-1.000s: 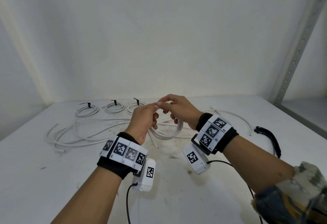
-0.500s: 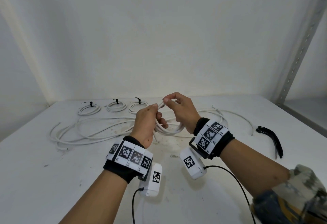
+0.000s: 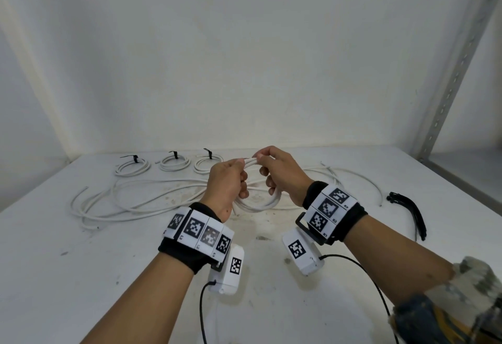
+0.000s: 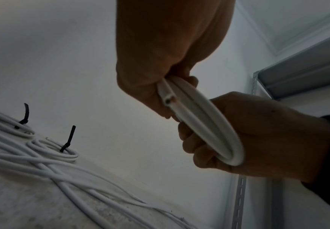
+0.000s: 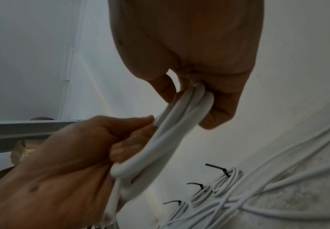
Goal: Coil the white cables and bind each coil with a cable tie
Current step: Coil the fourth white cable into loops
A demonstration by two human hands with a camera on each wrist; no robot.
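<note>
Both hands hold one white coil up above the worktop, likely so its turns stay stacked and free of the loose cables beneath. The left hand grips one side, the right hand pinches the top with fingers hooked through the loop. Three tied coils sit at the back (out of the way); spare black ties lie near the right edge, with open room ahead.

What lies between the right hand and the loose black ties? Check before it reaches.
Nothing visible does. The right hand and left hand grip the coil above the table; the black cable ties lie to its right across bare tabletop, past one loose cable.
</note>
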